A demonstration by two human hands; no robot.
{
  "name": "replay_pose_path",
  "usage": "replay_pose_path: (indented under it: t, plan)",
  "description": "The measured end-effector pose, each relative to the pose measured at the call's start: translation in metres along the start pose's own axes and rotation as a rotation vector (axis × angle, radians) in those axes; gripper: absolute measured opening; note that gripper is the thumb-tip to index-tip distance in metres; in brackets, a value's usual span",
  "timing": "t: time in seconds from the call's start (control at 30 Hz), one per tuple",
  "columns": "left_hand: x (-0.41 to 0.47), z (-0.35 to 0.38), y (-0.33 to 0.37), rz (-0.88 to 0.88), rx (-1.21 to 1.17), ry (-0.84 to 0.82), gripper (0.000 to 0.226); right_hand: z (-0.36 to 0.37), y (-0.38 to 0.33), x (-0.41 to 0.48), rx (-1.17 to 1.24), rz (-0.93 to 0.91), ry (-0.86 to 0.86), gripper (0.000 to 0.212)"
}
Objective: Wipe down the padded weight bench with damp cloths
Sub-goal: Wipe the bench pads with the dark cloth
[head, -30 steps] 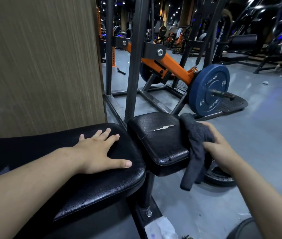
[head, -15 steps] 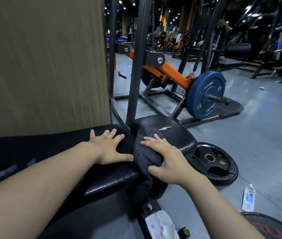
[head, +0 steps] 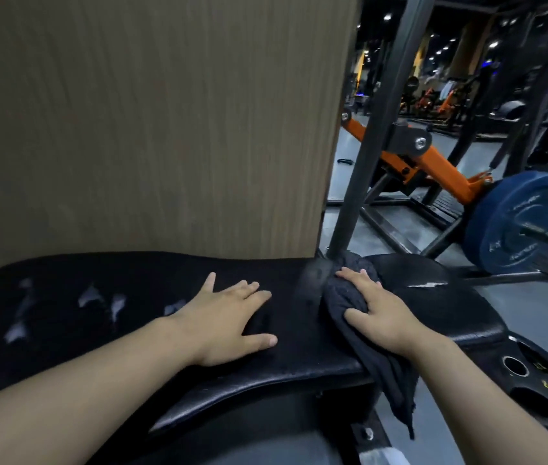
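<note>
Left hand (head: 232, 317) flat, fingers spread, on bench pad (head: 98, 317), centre frame. Right hand (head: 380, 313) presses dark cloth (head: 343, 297) flat, fingers straight, gripping nothing, centre-right.

Bench pad (head: 131, 297) was black, flecked pale toward 9 o'clock. Cloth (head: 343, 297) was charcoal. Panel (head: 148, 129) at 12 o'clock showed brown woodgrain. Plate (head: 514, 223) at 3 o'clock was blue.

Commercial gym: orange plate-loaded machine (head: 433, 162) with blue weight plate (head: 514, 219) at right, black plate (head: 541, 387) on floor lower right, more machines under ceiling spotlights upper right.
</note>
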State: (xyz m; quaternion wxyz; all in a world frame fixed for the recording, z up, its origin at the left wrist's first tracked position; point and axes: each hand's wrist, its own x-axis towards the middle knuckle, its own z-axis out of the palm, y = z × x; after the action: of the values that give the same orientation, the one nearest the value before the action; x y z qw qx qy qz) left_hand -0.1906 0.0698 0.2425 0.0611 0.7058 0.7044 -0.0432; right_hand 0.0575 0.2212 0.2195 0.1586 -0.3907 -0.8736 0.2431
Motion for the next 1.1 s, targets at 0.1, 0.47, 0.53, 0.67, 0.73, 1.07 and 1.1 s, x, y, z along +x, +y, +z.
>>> replay_pose_path:
  t: [0.1,0.47,0.53,0.67,0.73,1.07,1.1]
  plan:
    - [-0.023,-0.002,-0.032,-0.065,-0.037,0.061,0.081,0.002,-0.009,0.004,-0.037,0.028,-0.041,0.070]
    - [-0.082,0.013,-0.105,-0.216,-0.075,0.183,0.092,0.024,-0.047,0.014,-0.121,0.090,-0.054,0.092]
    - [-0.086,0.016,-0.112,-0.218,-0.076,0.192,0.093,0.036,-0.058,0.018,-0.122,0.067,-0.070,0.091]
    - [-0.095,0.020,-0.127,-0.238,-0.103,0.179,0.094,0.061,-0.089,0.024,-0.100,0.007,-0.099,0.089]
    - [-0.102,0.023,-0.137,-0.252,-0.121,0.176,0.094,0.073,-0.108,0.026,-0.107,-0.035,-0.112,0.095]
    - [-0.161,0.032,-0.211,-0.365,-0.108,0.181,0.103,0.125,-0.186,0.039,-0.096,-0.176,-0.131,0.089]
    - [-0.169,0.034,-0.219,-0.375,-0.112,0.181,0.106,0.131,-0.193,0.041,-0.098,-0.188,-0.132,0.090]
